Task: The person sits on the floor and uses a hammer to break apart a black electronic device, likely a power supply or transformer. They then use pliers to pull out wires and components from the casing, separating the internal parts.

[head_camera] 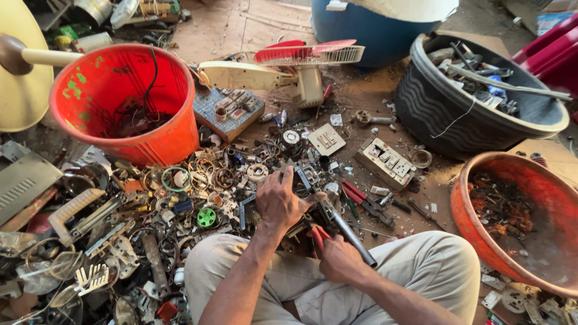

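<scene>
Left hand lies fingers together, clamped on a dark metal part atop the scrap heap, while the right hand grips a grey-handled tool just beside it, below the orange bucket and square white switch plate.

Orange bucket, black tub, broken fan, wall switch plates amid scrap.

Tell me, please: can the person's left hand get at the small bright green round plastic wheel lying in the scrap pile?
Probably yes. The left hand rests on a dark part just beside the small bright green round plastic wheel, which lies on top of the scrap pile, uncovered, with nothing standing between them.
</scene>
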